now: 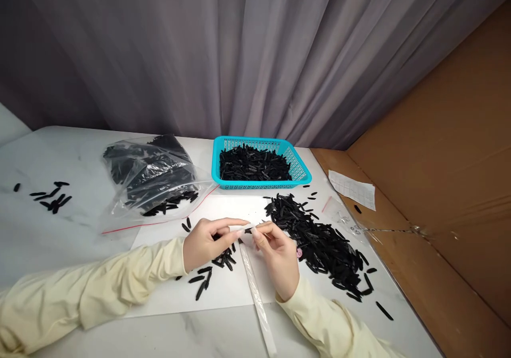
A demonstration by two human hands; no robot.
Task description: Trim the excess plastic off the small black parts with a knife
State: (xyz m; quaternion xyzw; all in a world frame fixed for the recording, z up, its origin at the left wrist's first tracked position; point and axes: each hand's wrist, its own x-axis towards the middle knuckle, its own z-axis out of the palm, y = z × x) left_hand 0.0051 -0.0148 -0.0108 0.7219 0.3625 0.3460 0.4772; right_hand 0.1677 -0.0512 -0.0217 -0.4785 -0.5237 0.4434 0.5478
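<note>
My left hand (pixel 211 242) and my right hand (pixel 278 254) meet above a white sheet (pixel 159 294), their fingertips pinched on one small black piece (pixel 248 230) between them. Below them a long white wrapped strip (pixel 256 299) runs toward the near edge. Loose black pieces (pixel 224 259) lie under and beside my left hand. A large heap of the same black pieces (pixel 319 243) spreads to the right of my right hand, and a small pink item (pixel 299 253) shows beside that hand.
Behind the sheet stands a blue basket (pixel 261 186) of black pieces. A clear bag (pixel 155 171) of them lies left of it, with loose pieces (pixel 56 198) farther left. A small clear bag (pixel 344 219) and paper (pixel 352 188) are at right, near cardboard (pixel 451 187).
</note>
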